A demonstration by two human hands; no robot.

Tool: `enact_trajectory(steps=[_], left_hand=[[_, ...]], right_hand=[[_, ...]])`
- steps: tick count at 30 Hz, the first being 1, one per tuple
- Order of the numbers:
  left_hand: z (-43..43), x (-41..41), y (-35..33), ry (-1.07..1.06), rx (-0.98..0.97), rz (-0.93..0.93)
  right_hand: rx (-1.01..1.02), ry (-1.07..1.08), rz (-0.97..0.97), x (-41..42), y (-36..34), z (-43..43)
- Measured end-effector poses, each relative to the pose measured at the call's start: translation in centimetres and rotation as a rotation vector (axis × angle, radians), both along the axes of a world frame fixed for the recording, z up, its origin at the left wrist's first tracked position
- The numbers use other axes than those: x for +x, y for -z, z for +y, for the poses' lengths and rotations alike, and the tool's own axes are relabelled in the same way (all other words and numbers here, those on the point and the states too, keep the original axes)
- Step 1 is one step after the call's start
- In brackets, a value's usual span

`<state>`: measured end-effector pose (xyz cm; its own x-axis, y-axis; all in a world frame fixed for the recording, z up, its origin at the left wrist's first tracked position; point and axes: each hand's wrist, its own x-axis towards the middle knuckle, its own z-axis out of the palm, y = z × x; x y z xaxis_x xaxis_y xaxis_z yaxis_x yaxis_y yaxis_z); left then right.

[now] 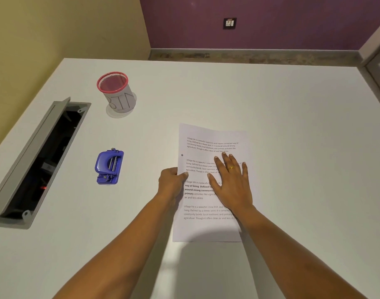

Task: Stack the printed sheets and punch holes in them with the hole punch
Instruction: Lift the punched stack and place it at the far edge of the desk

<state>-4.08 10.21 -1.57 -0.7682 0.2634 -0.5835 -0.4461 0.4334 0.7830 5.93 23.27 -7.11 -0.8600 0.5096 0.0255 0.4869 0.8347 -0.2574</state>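
White tabletop (271,100) meets purple and yellow walls. Printed sheets (208,225) lie near its middle, 1 punched hole (182,155) at their left edge. Left hand (171,183) pinches that edge, thumb on top. Right hand (232,180) presses flat on the page, fingers spread. Blue hole punch (109,166) sits well apart to the left, near a red-rimmed mesh cup (116,91).

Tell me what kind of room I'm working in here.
Most likely an office or meeting room. The white desk has a built-in cable box with its flap open, and on the desk stand a blue hole punch and a mesh cup labelled BIN. A wall socket sits on the purple wall.
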Motion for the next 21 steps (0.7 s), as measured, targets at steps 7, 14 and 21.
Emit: enact_trajectory(steps=[7,14,21], left_hand=[[-0.1,0.8,-1.1,0.034,0.037,0.138],[-1.4,2.1,-4.4,0.106,0.266,0.222],[-2.8,3.4,-8.3,0.08,0.421,0.316]], right_hand=[[-0.335,0.068,0.148,0.6,-1.7,0.8],[-0.826,0.549,0.416,4.6,-5.3,1.0],[-0.984,0.533,0.627,6.4,-9.3,-0.2]])
